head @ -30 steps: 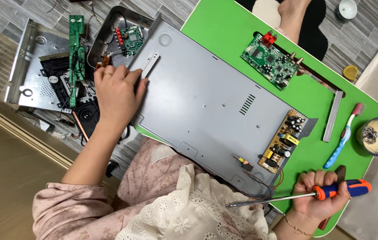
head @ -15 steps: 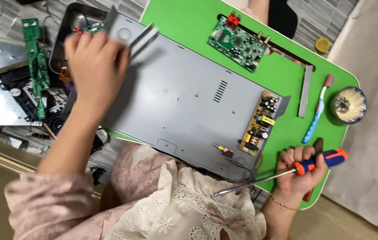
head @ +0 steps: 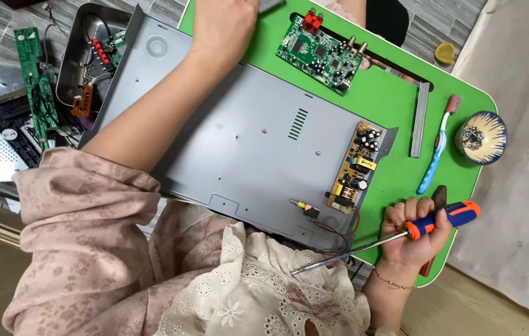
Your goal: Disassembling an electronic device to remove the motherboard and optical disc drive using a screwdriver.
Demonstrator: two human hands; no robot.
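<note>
My left hand (head: 221, 25) reaches over the large grey metal panel (head: 246, 143) to the far side of the green table (head: 395, 93). It grips a small grey metal strip (head: 272, 5), mostly cut off by the frame's top edge. My right hand (head: 417, 233) rests at the table's near right corner, closed on a screwdriver (head: 442, 219) with an orange and blue handle. Its shaft points back towards my lap. A yellow power board (head: 355, 168) sits on the panel's right end, with wires trailing off it.
A green circuit board (head: 323, 53) lies on the table beyond the panel. Right of it are a metal bar (head: 421, 118), a toothbrush (head: 435, 146) and a round striped bowl (head: 481, 137). On the floor at left are a metal tray (head: 74, 56) of parts and a long green board (head: 34, 81).
My left hand lifted the small grey strip off the panel's left end and carried it across to the far side of the table. The right hand kept hold of the screwdriver.
</note>
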